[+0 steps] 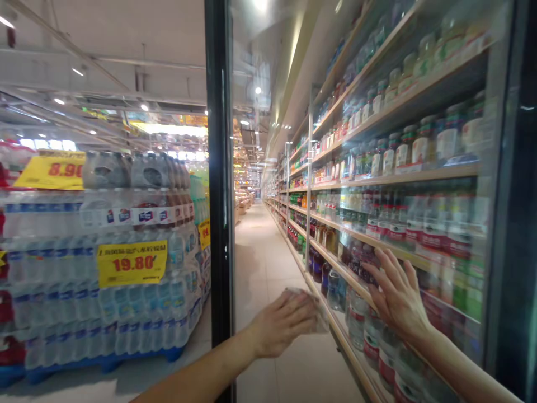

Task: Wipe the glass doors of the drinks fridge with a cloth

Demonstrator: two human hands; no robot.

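A glass door [268,246] with a dark frame stands in front of me, with shelves of bottles showing through or in its pane. My left hand [279,327] reaches in from the lower left and holds a pale, crumpled cloth [321,313] under its fingers, at the glass. Motion blurs the cloth's edges. Higher and to the right, my right hand [398,299] is open, fingers spread and palm toward the pane. It holds nothing; whether it touches the glass, I cannot tell.
To the left, packs of bottled water [138,302] are stacked on a blue pallet [111,361], with yellow price signs [132,263] on them. The door's black upright edge [220,196] runs between the stack and the pane. Shelves [403,173] carry rows of drinks on the right.
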